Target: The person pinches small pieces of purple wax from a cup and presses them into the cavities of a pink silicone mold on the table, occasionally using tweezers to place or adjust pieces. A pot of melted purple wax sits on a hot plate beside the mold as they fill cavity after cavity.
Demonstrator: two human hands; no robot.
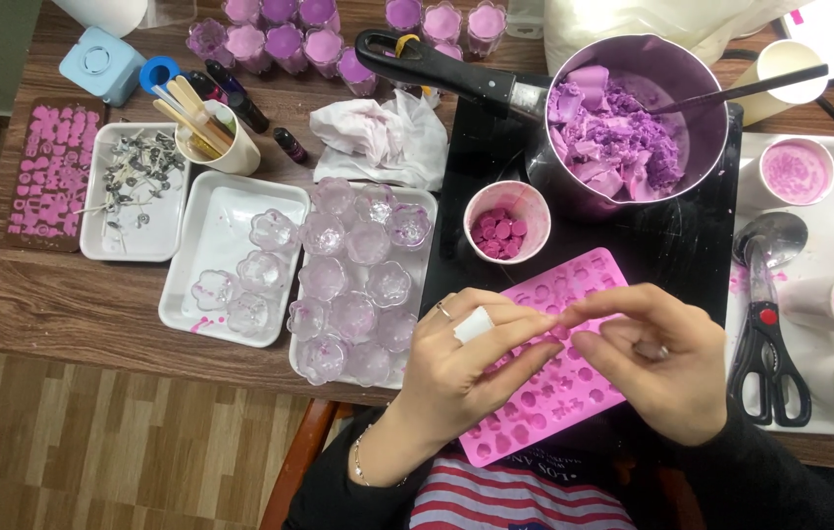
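Both hands sit over the pink mold (574, 294) at the near desk (64, 314) edge. The left hand (456, 368) and right hand (657, 358) meet fingertip to fingertip, fingers pinched together on something too tiny to make out, so can't tell what's in there. The mold's long axis runs diagonally, near-left corner toward me, far end pointing up-right at the pot (633, 118). The hands cover most of its middle.

Left of it, a tray of clear flower-shaped cups (358, 280). Just past the mold, a small cup of dark pink chips (505, 231). Scissors (768, 344) lie right. The pot holds purple wax chunks, and its handle points far-left. Filled purple cups (285, 39) at the far edge are partly cut off.
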